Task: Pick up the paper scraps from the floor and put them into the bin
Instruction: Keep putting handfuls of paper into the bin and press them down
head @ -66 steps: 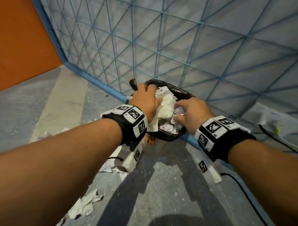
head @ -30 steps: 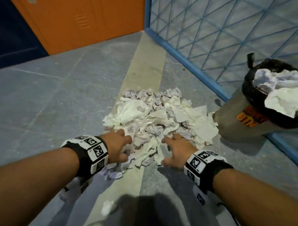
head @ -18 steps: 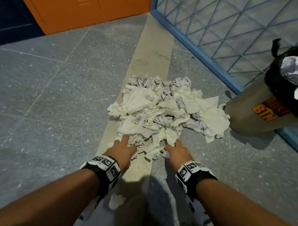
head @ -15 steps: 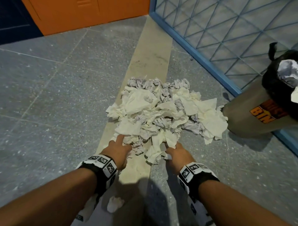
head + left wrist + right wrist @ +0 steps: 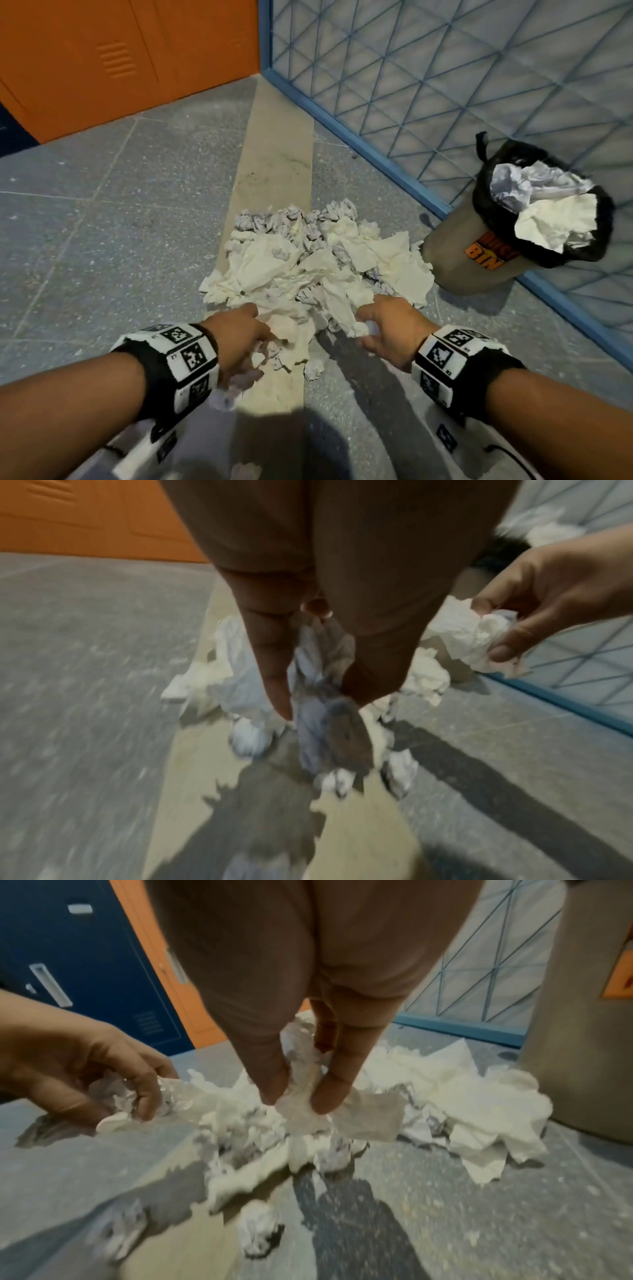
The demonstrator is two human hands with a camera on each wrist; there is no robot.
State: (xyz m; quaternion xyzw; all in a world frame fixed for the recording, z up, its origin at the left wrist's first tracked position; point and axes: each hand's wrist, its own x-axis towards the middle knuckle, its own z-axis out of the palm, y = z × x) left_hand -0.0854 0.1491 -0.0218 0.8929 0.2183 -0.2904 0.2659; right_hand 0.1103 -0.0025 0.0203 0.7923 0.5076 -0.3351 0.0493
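A heap of crumpled white paper scraps (image 5: 318,260) lies on the floor. At its near edge my left hand (image 5: 239,335) grips a wad of scraps (image 5: 322,723) between curled fingers. My right hand (image 5: 387,329) pinches another wad (image 5: 298,1104) between thumb and fingers, slightly above the floor. The grey bin (image 5: 479,260) with a black liner stands to the right of the heap, its top stuffed with paper (image 5: 548,209). A few loose balls (image 5: 313,368) lie nearer me than the heap.
A blue-framed mesh panel (image 5: 445,68) runs behind the bin along the right. Orange lockers (image 5: 102,61) stand at the back left, a blue one (image 5: 85,969) beside them. The floor is grey tile with a beige strip (image 5: 274,164).
I turned from the bin to the heap. Both hands reached its near edge, curled round scraps, and now lift them a little toward me.
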